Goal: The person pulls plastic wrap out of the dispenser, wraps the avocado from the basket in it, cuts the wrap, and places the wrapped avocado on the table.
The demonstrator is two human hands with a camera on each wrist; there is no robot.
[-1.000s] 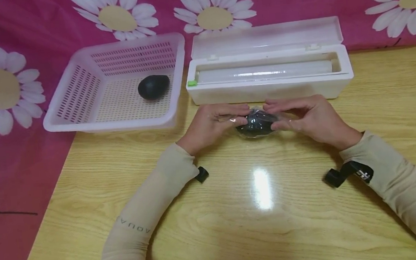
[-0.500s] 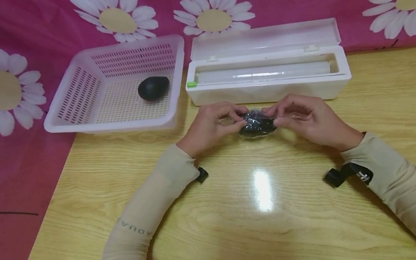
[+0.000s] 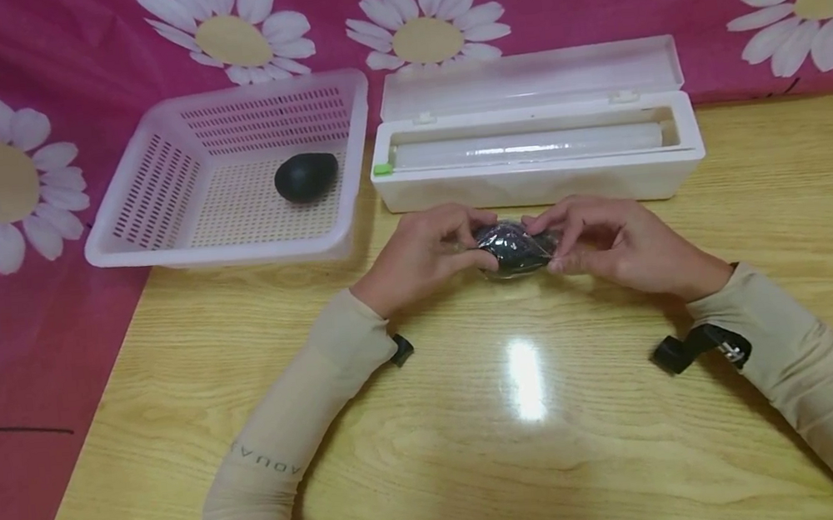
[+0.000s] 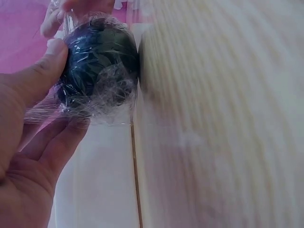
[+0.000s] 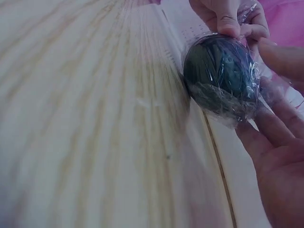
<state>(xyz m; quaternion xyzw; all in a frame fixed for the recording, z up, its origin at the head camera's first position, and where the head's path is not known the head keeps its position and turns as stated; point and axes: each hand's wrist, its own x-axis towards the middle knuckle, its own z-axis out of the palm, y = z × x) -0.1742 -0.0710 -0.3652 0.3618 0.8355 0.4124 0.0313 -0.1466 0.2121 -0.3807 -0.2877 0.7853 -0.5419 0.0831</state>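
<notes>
A dark, smooth avocado [image 3: 513,249] wrapped in clear plastic wrap [image 4: 114,88] rests on the table in front of the white box. At its left end my left hand [image 3: 424,255] grips it through the film, thumb on the near side and fingers behind. My right hand [image 3: 610,241] pinches the plastic wrap at the other end with thumb and fingers. Both wrist views show the film crinkled and shiny around the avocado, with loose wrap bunched toward each hand. A second avocado [image 3: 306,178], unwrapped, lies in the pale pink basket [image 3: 220,252].
Behind the hands stands a white wrap dispenser [image 3: 540,183] with its lid raised, a roll of film [image 3: 526,146] inside and a green slider [image 3: 383,169] at its left end. A pink flowered cloth [image 3: 587,1] hangs behind the wooden table [image 3: 436,459].
The right fingers have curled in from lying straighter and now pinch the film lower at the right end. The left thumb has moved slightly onto the avocado. Basket and dispenser stay put.
</notes>
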